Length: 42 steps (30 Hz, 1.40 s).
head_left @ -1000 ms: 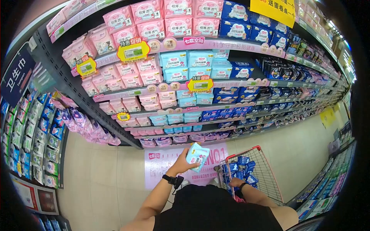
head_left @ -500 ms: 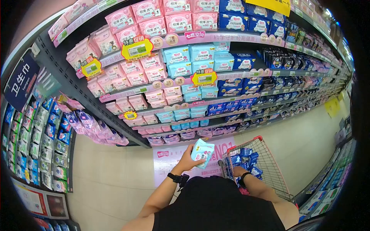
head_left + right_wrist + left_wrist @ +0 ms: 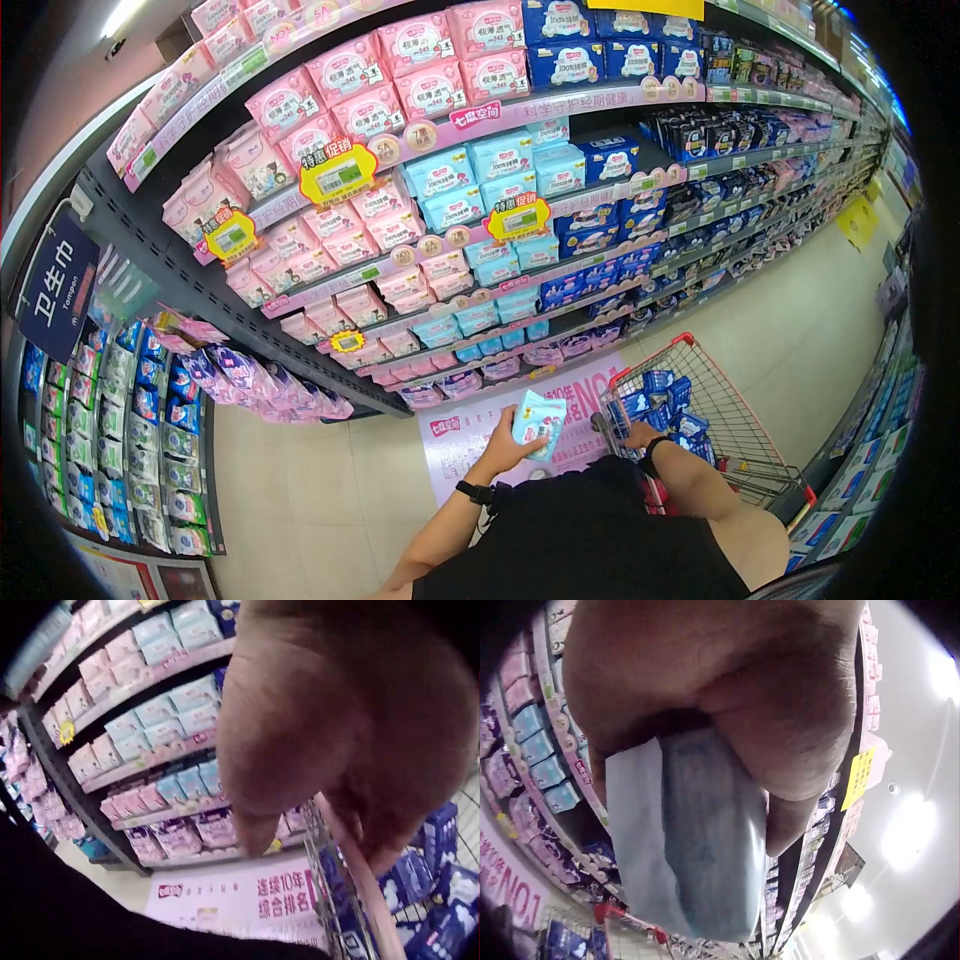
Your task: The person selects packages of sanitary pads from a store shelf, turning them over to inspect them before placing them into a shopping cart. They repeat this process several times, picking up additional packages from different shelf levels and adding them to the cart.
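Observation:
My left hand (image 3: pixel 508 448) holds a light blue pack of sanitary pads (image 3: pixel 540 425) in front of the body, thumb on one side and fingers on the other. The left wrist view shows this pack (image 3: pixel 712 847) from one end, with a pale flap along its side. My right hand (image 3: pixel 640 436) is at the near side of a wire shopping cart (image 3: pixel 686 341) with red trim. In the right wrist view it grips the cart's pale pink bar (image 3: pixel 364 881), thumb and fingers on opposite sides. Several dark blue packs (image 3: pixel 690 425) lie inside the cart.
Ahead stands a long shelf with pink packs (image 3: pixel 425 90), light blue packs (image 3: pixel 440 172) and dark blue packs (image 3: pixel 575 65). Wall racks of packs (image 3: pixel 140 440) stand at left. A pink floor poster (image 3: pixel 465 425) lies before the shelf. More shelving (image 3: pixel 865 470) runs along the right.
The head view has turned, so the shelf slants more. My left hand, still holding the light blue pack, has shifted right and down in view; my right hand and the cart also appear farther right.

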Motion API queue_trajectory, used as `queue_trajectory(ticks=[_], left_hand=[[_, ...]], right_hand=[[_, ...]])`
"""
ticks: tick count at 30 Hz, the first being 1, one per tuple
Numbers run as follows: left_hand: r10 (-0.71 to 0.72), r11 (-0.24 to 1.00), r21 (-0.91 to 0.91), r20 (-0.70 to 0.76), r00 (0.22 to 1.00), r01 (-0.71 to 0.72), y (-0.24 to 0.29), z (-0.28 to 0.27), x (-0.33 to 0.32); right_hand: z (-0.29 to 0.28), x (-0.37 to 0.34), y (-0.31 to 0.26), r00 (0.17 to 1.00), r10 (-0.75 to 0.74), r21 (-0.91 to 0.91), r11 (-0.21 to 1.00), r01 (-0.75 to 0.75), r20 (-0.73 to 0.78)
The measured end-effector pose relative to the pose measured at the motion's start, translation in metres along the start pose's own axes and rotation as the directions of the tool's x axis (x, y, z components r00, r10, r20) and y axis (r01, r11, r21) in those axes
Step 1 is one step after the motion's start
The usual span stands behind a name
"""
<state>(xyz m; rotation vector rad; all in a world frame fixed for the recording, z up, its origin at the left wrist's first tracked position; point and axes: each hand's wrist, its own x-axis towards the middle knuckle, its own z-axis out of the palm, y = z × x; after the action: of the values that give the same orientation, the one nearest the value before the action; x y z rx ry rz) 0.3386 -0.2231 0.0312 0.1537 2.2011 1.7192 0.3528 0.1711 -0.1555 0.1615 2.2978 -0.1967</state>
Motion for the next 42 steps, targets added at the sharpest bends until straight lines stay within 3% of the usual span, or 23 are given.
queue_trajectory(ticks=[1, 4, 5, 6, 8, 11, 12, 14, 16, 19, 20, 21, 24, 27, 28, 30, 31, 34, 35, 38, 39, 40, 42], left_hand=[[0.019, 0.997, 0.069, 0.026, 0.999, -0.021, -0.001, -0.001, -0.002], [-0.082, 0.996, 0.023, 0.035, 0.996, 0.082, -0.005, 0.001, -0.006], [-0.158, 0.987, -0.014, 0.078, 0.984, 0.159, -0.006, 0.001, -0.007], [-0.208, 0.97, -0.094, 0.144, 0.968, 0.222, -0.008, 0.003, -0.007], [-0.276, 0.908, -0.235, 0.286, 0.917, 0.347, -0.015, 0.009, 0.001], [-0.192, 0.745, -0.446, 0.568, 0.801, 0.495, -0.006, 0.016, 0.006], [-0.143, 0.658, -0.513, 0.632, 0.761, 0.551, 0.002, 0.016, 0.006], [-0.196, 0.632, -0.494, 0.643, 0.74, 0.597, 0.002, 0.014, 0.011], [-0.222, 0.571, -0.534, 0.631, 0.743, 0.624, -0.012, 0.015, 0.017], [-0.234, 0.817, -0.378, 0.471, 0.851, 0.435, -0.037, 0.018, 0.023], [-0.24, 0.803, -0.383, 0.496, 0.835, 0.458, -0.025, 0.013, 0.021], [-0.273, 0.779, -0.399, 0.479, 0.835, 0.483, -0.019, 0.013, 0.02], [-0.287, 0.697, -0.498, 0.467, 0.836, 0.517, -0.014, 0.018, 0.02], [-0.26, 0.634, -0.553, 0.506, 0.822, 0.541, -0.002, 0.015, 0.017], [-0.252, 0.617, -0.56, 0.525, 0.813, 0.553, 0.001, 0.015, 0.014], [-0.118, 0.824, -0.496, 0.324, 0.939, 0.275, -0.013, 0.017, 0.017], [-0.026, 0.895, -0.428, 0.228, 0.973, 0.124, -0.017, 0.017, 0.018], [0.163, 0.952, -0.243, -0.105, 0.981, -0.184, 0.005, 0.015, 0.001], [0.139, 0.983, -0.104, -0.11, 0.984, -0.151, 0.013, 0.008, -0.001], [0.295, 0.954, 0.079, -0.068, 0.953, -0.289, 0.039, -0.007, -0.013], [0.499, 0.858, 0.202, -0.112, 0.859, -0.472, 0.031, -0.004, -0.01], [0.565, 0.815, 0.232, -0.117, 0.817, -0.531, 0.016, 0.001, -0.002], [0.517, 0.853, 0.158, -0.122, 0.848, -0.497, -0.001, 0.012, 0.006]], right_hand=[[-0.003, 0.01, -0.003, 0.987, -0.055, -0.017, 0.998, 0.058, 0.149], [-0.062, -0.044, -0.043, 0.893, -0.444, 0.108, 0.893, 0.436, 0.07], [-0.06, -0.039, -0.052, 0.842, -0.539, 0.401, 0.77, 0.496, -0.008], [-0.057, -0.035, -0.061, 0.795, -0.596, 0.649, 0.561, 0.514, -0.114], [-0.104, -0.108, -0.11, 0.597, -0.749, 0.931, -0.073, 0.357, -0.287], [-0.139, -0.131, -0.142, 0.388, -0.905, 0.854, 0.058, 0.518, -0.174], [-0.148, -0.138, -0.146, 0.398, -0.906, 0.82, 0.119, 0.56, -0.14], [-0.161, -0.148, -0.151, 0.42, -0.905, 0.736, 0.238, 0.634, -0.069], [-0.163, -0.148, -0.146, 0.474, -0.872, 0.702, 0.258, 0.664, -0.127], [-0.145, -0.145, -0.132, 0.619, -0.751, 0.637, 0.364, 0.679, -0.23], [-0.15, -0.136, -0.131, 0.66, -0.693, 0.593, 0.411, 0.693, -0.29], [-0.158, -0.154, -0.137, 0.687, -0.66, 0.683, 0.352, 0.64, -0.304], [-0.15, -0.154, -0.142, 0.648, -0.636, 0.63, 0.311, 0.712, -0.419], [-0.142, -0.147, -0.141, 0.533, -0.715, 0.48, 0.309, 0.821, -0.452], [-0.136, -0.147, -0.144, 0.57, -0.667, 0.644, 0.174, 0.745, -0.479], [-0.121, -0.144, -0.156, 0.663, -0.564, 0.851, -0.154, 0.502, -0.492], [-0.119, -0.136, -0.159, 0.698, -0.524, 0.835, -0.049, 0.548, -0.489], [-0.123, -0.13, -0.166, 0.83, -0.493, 0.939, 0.072, 0.336, -0.259], [-0.116, -0.114, -0.165, 0.843, -0.484, 0.904, 0.209, 0.372, -0.235], [-0.124, -0.118, -0.171, 0.885, -0.465, 0.999, 0.043, 0.023, -0.001], [-0.135, -0.136, -0.183, 0.872, -0.472, 0.992, -0.062, 0.109, -0.125], [-0.132, -0.12, -0.184, 0.907, -0.395, 0.989, -0.052, 0.137, -0.146], [-0.131, -0.129, -0.184, 0.864, -0.387, 0.909, 0.127, 0.397, -0.323]])
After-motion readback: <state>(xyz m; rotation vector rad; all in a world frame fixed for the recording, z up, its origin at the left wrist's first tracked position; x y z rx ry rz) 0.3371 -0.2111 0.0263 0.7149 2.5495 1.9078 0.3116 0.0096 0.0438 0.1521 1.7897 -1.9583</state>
